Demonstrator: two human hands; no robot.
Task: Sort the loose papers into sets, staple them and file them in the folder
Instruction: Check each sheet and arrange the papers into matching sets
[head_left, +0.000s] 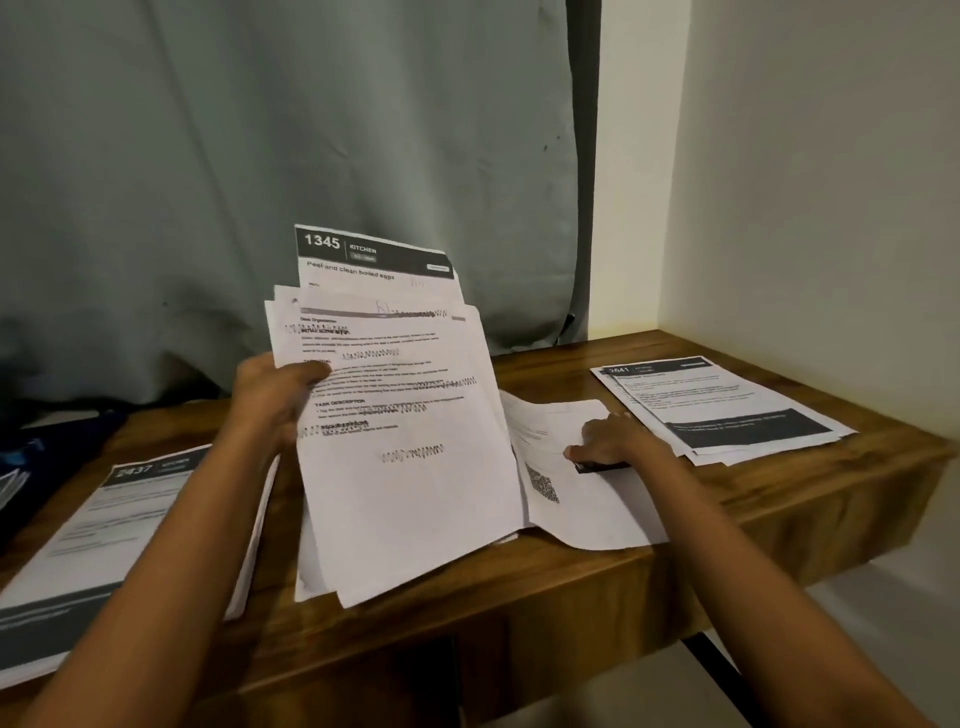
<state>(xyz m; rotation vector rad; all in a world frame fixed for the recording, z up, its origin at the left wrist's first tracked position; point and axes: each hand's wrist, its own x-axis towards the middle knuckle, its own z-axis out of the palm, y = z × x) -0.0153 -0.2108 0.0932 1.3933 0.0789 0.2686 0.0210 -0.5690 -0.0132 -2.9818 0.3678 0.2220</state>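
My left hand (275, 395) grips a fanned bundle of printed sheets (400, 415) by its left edge, holding it tilted up over the middle of the wooden desk (779, 499). A sheet headed "1345 Kitchen" sticks out at the bundle's top. My right hand (608, 441) lies on a loose white sheet (587, 499) flat on the desk, its fingers curled over a small black object (597, 466) that looks like a stapler. One sorted pile (119, 519) headed "2437" lies at the left, another pile (722, 405) at the right.
A grey-green curtain (311, 156) hangs behind the desk, a cream wall (805, 182) stands to the right. Dark blue things (31, 457) lie at the far left edge. The desk's front edge runs close below the bundle.
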